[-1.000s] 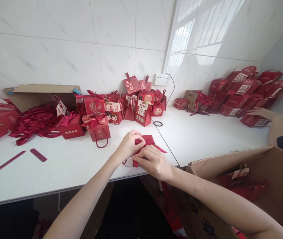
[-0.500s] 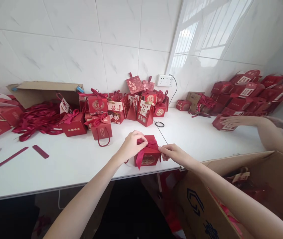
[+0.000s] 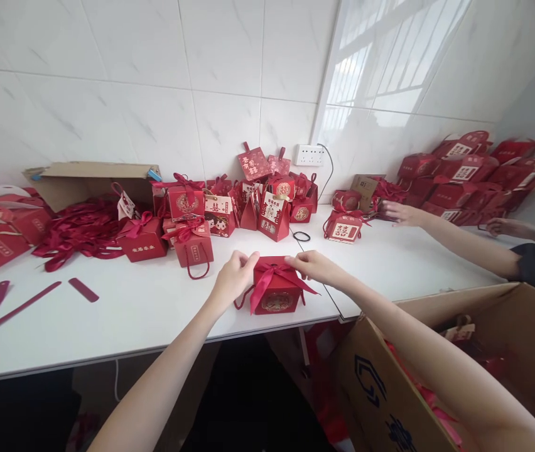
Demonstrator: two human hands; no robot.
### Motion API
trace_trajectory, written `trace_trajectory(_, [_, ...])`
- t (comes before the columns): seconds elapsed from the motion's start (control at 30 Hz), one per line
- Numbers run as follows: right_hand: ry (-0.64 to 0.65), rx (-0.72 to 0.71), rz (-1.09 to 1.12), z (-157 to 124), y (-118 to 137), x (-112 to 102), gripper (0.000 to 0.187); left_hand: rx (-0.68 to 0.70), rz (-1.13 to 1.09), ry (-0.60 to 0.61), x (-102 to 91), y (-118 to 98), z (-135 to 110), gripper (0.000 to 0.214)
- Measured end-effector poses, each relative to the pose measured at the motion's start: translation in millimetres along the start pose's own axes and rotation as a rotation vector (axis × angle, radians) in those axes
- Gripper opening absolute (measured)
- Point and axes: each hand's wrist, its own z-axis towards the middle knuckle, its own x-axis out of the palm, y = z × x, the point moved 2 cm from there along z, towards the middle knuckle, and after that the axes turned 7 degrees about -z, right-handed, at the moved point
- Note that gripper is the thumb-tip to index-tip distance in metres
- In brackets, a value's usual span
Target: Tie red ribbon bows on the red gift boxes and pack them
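Observation:
A small red gift box (image 3: 274,300) with a dark red ribbon bow (image 3: 271,274) stands near the front edge of the white table (image 3: 154,307). My left hand (image 3: 233,276) pinches the bow's left loop at the box's top left corner. My right hand (image 3: 313,266) pinches the right loop at the top right corner. A cord handle hangs off the box's left side.
Finished red boxes (image 3: 192,245) cluster at the back, loose ribbons (image 3: 79,229) and a cardboard lid (image 3: 88,179) at the left. An open carton (image 3: 441,376) stands at my lower right. Another person's hands (image 3: 402,213) reach toward a red box (image 3: 346,227) and the stack (image 3: 475,172) on the right.
My hands have moved apart to the bow's two loops, and the box now stands upright with its bow spread. The other person's arm has reached further left; a box now stands near it.

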Motion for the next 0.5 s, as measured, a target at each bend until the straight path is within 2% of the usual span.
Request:
trace_trajectory(0.1, [-0.035,-0.073,0.132,-0.9,-1.3,16.2,0.044,0.017,0.012,0.111,1.6,2.6,-3.6,0.04])
trace_trajectory(0.2, [-0.067,-0.116,0.265,-4.2,-7.5,24.1,0.043,0.067,-0.025,0.077,4.6,4.9,-7.8,0.037])
trace_trajectory(0.3, [-0.055,-0.094,0.336,-6.4,-14.2,26.8,0.043,0.092,-0.066,0.046,7.6,7.8,-10.7,0.037])
trace_trajectory(0.43, [-0.075,-0.091,0.311,-7.9,-19.1,23.5,0.045,0.074,-0.152,0.055,7.9,9.1,-11.3,0.036])
trace_trajectory(0.5, [-0.083,-0.108,0.27,-8.8,-19.7,20.9,0.058,0.044,-0.194,0.066,6.5,8.3,-11.0,0.035])
